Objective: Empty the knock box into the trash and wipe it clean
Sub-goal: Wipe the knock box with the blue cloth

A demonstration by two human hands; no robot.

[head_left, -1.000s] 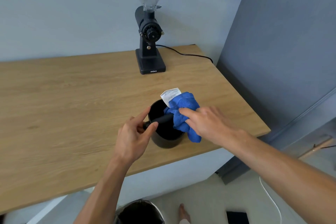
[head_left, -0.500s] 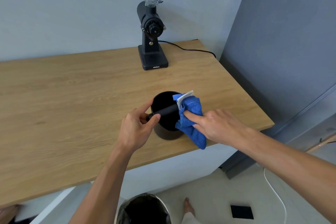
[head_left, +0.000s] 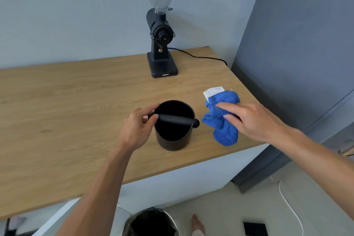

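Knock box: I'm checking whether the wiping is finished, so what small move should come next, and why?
Probably release the blue cloth onto the wooden counter and lift the right hand away. The cloth lies beside the knock box, clear of it, and the left hand steadies the bar end.

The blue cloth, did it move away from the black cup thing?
Yes. The blue fluffy cloth was draped over the rim of the black round knock box; now it lies on the wooden table beside the box, under the right hand.
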